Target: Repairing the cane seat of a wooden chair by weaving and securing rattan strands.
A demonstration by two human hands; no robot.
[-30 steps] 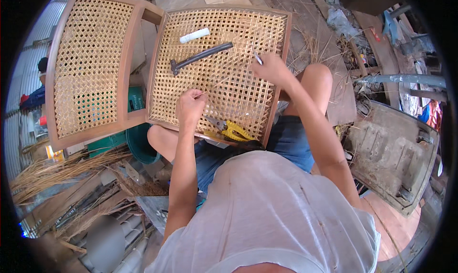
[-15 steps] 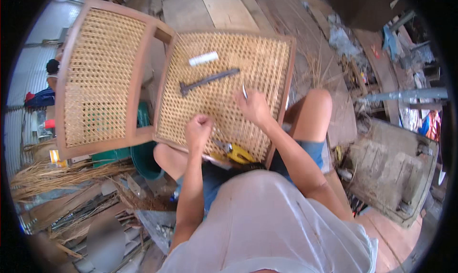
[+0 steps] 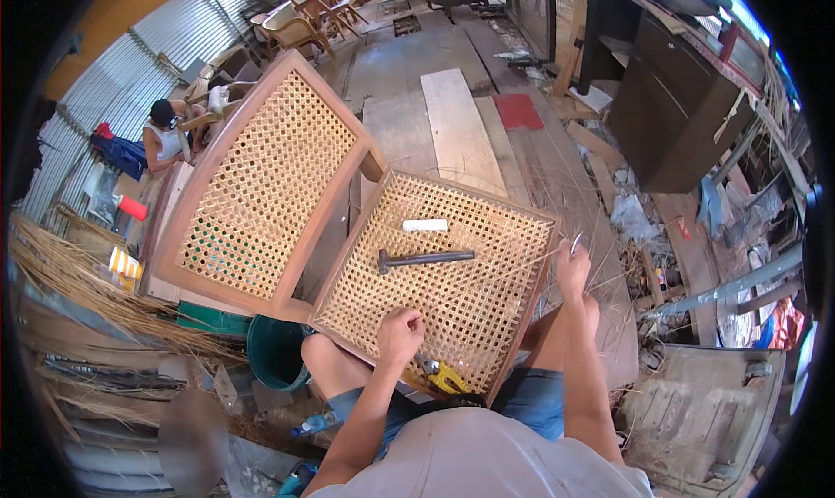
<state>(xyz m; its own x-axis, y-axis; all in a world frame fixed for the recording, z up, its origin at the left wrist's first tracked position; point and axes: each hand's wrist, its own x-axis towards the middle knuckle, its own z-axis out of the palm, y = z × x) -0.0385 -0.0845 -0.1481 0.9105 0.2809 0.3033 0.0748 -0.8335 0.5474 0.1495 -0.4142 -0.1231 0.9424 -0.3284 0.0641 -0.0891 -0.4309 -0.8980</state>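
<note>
Tool (image 3: pixel 576 241) in grip, the right hand (image 3: pixel 572 272) hangs just past the seat's edge (image 3: pixel 527 313), left hand (image 3: pixel 401 336) clenched inside it, contents unclear.

Chair seat (image 3: pixel 487 307): woven cane, open mesh, slight sheen. Chair frame (image 3: pixel 323 228) around it: smooth satin wood. On the seat: hammer (image 3: pixel 426 259), dull, metal-looking; white cylinder (image 3: pixel 424 225), smooth, material unclear. Right of it: slim tool (image 3: pixel 576 241), bright, metal-looking. Left: bucket (image 3: pixel 270 352), smooth plastic. Far left: corrugated sheeting (image 3: pixel 113 98), metal, shiny.
</note>
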